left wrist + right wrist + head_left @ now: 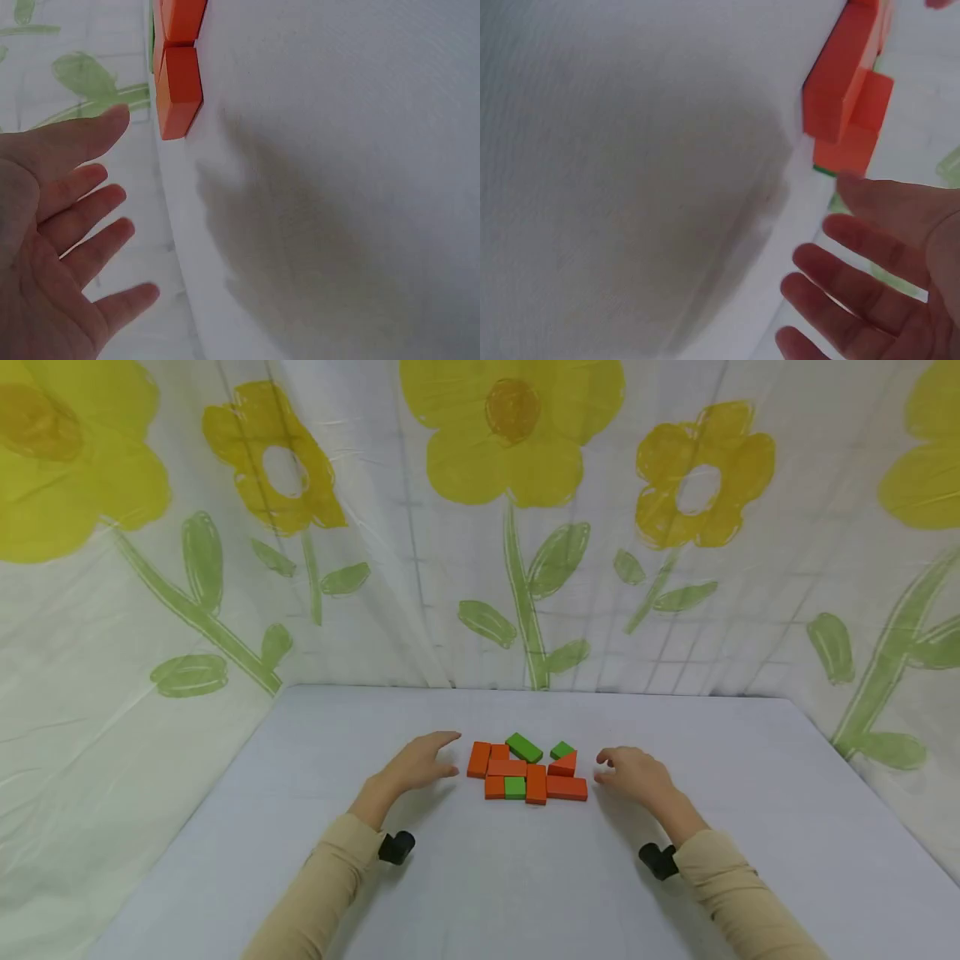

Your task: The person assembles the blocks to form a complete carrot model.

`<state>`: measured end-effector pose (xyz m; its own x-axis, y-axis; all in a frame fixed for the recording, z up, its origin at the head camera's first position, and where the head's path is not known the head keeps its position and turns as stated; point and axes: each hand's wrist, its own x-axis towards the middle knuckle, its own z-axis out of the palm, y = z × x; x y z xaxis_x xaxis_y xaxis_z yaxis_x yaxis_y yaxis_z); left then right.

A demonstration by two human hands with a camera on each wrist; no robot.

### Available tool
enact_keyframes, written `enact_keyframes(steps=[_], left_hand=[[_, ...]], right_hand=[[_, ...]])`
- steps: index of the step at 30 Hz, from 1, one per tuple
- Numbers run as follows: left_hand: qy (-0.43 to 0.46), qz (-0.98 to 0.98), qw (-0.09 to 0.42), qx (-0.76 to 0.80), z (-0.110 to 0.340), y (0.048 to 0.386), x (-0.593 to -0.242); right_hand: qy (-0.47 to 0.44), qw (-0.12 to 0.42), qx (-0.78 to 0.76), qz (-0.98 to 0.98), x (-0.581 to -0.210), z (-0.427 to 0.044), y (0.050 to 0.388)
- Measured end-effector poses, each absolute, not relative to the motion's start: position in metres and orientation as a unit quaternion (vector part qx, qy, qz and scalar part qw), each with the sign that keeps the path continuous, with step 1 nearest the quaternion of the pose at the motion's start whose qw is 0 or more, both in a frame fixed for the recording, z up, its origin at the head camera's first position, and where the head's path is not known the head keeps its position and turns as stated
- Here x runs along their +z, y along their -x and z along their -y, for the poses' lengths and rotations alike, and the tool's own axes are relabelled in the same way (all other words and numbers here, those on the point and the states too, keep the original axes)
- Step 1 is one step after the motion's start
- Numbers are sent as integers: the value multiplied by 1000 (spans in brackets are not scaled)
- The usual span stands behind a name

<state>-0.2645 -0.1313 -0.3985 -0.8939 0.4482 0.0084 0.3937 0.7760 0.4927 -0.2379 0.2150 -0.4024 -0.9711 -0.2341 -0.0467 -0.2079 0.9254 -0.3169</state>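
Note:
Red and green blocks lie grouped on the white table: a red block (478, 760) at the left edge, a green block (523, 747) at the back, a red triangular block (563, 764) and a long red block (567, 787) at the right. My left hand (417, 763) hovers left of the group, fingers spread, holding nothing; in the left wrist view the hand (71, 232) is beside a red block (180, 90). Right of the group my right hand (636, 774) is raised with relaxed fingers, empty; the right wrist view has the hand (885, 270) near a red block (840, 82).
The white table (495, 885) extends around the blocks, with its far edge close to a white curtain (375, 635) printed with yellow flowers. Black wrist cameras are on both wrists, the left one (397, 847) and the right one (658, 861).

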Motion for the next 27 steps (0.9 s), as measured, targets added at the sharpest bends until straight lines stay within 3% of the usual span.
enact_keyframes(steps=[4, 15, 27], left_hand=[[-235, -923, 93, 289, 123, 275, -401], [-226, -921, 136, 287, 102, 297, -416], [-224, -940, 94, 238, 98, 297, -415]], right_hand=[[136, 48, -167, -975, -400, -210, 234], [171, 48, -180, -967, -402, -203, 229], [174, 51, -193, -964, -401, -205, 227]])
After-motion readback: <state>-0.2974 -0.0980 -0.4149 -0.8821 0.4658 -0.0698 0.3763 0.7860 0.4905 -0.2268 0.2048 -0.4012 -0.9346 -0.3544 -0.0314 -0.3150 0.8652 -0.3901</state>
